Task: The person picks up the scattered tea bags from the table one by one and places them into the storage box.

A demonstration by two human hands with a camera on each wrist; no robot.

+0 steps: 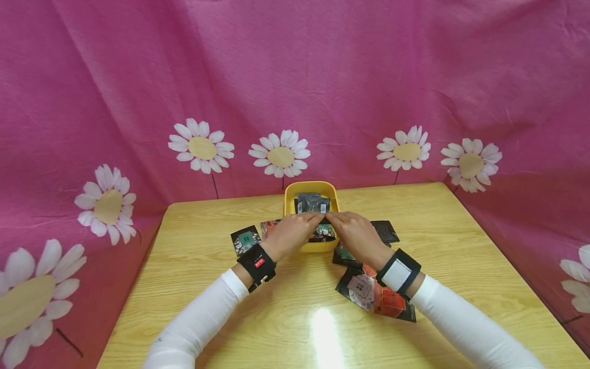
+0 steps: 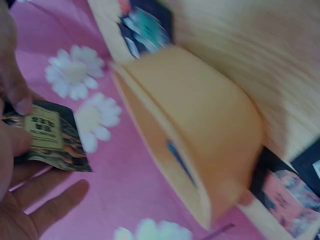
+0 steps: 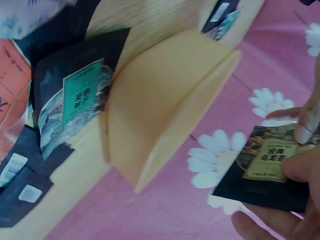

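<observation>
1. Sachets [image 1: 315, 203] lie inside a yellow box [image 1: 318, 247] on the wooden table [image 1: 207, 318], in the head view. The left hand [image 1: 292, 233] and the right hand [image 1: 358, 236] meet above the box, backs upward, hiding what they hold. A green-labelled sachet [image 1: 246, 239] lies left of the box; a pink-labelled sachet [image 1: 361, 287] and a red sachet [image 1: 389, 300] lie to the right, nearer the person. Behind hangs a pink cloth [image 1: 313, 77] with daisies.
2. From the left wrist (the box is blurred here), a black yellow-labelled sachet [image 2: 46, 130] shows between the two hands, off the table and apart from the box wall. The left thumb clamps its face, with fingers spread beneath.
3. From the right wrist, the right thumb presses the same label, fingers underneath; the left hand pinches the sachet too. Several other sachets lie on the table beyond the box.
</observation>
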